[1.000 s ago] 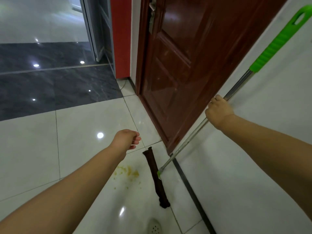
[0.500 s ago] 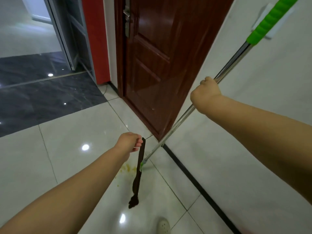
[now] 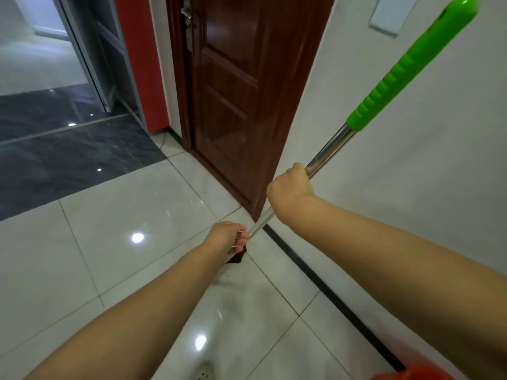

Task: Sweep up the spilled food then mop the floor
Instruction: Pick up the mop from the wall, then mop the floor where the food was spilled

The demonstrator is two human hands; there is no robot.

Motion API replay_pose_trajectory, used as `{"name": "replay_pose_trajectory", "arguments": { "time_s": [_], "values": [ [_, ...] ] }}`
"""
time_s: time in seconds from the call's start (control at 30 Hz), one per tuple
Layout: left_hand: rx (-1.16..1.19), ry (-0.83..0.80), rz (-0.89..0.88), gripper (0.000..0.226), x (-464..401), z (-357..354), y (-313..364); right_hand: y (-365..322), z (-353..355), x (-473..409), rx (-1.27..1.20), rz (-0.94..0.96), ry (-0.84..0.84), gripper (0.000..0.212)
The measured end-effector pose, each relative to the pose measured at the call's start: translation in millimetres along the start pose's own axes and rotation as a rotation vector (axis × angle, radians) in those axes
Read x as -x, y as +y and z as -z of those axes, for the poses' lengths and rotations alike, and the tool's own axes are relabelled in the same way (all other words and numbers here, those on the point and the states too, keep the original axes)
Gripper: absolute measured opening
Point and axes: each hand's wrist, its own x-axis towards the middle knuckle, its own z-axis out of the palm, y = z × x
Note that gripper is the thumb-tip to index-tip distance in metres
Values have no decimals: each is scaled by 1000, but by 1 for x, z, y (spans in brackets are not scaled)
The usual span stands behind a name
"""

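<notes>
The mop has a steel pole (image 3: 327, 150) and a green grip (image 3: 406, 67) slanting up to the right. My right hand (image 3: 290, 190) is closed around the pole at its middle. My left hand (image 3: 227, 237) is lower down, fingers curled on the pole's bottom end. Just under that hand a corner of the dark brown mop head (image 3: 236, 259) shows; the rest is hidden by my left forearm. The spilled food is not visible on the white floor tiles (image 3: 131, 215).
A brown wooden door (image 3: 233, 105) stands just beyond the mop, with a white wall (image 3: 411, 201) and black floor strip (image 3: 329, 297) on the right. A red object (image 3: 406, 375) pokes in at the bottom right. Dark tiles (image 3: 68, 160) lie far left. A white shoe tip (image 3: 204, 373) shows below.
The mop has been raised and drawn toward me, its head lifted off the floor. My left hand went from empty to gripping the lower pole. The yellow spill is out of sight.
</notes>
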Motion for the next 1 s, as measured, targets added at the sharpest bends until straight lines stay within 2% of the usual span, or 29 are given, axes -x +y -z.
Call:
{"name": "replay_pose_trajectory", "arguments": {
  "time_s": [0.13, 0.23, 0.33, 0.57, 0.8, 0.9, 1.0],
  "values": [
    [65, 94, -20, 20, 11, 4, -48, -25, -32, 32, 4, 47, -20, 26],
    [92, 140, -2, 23, 25, -4, -86, -53, -66, 57, -1, 105, -18, 25],
    [106, 147, 15, 18, 43, -23, -126, -76, -104, 90, -30, 204, -97, 27],
    [104, 39, 114, 28, 91, -83, -209, -85, -175, 169, -111, 194, -276, 29],
    [80, -62, 140, 19, 115, -151, -268, -97, -216, 245, -360, 154, -433, 29],
    [54, -98, 189, 12, 116, -176, -301, -110, -234, 269, -463, 145, -561, 11],
    [29, -124, 245, 12, 120, -189, -333, -129, -250, 291, -477, 163, -624, 10]
  ]
}}
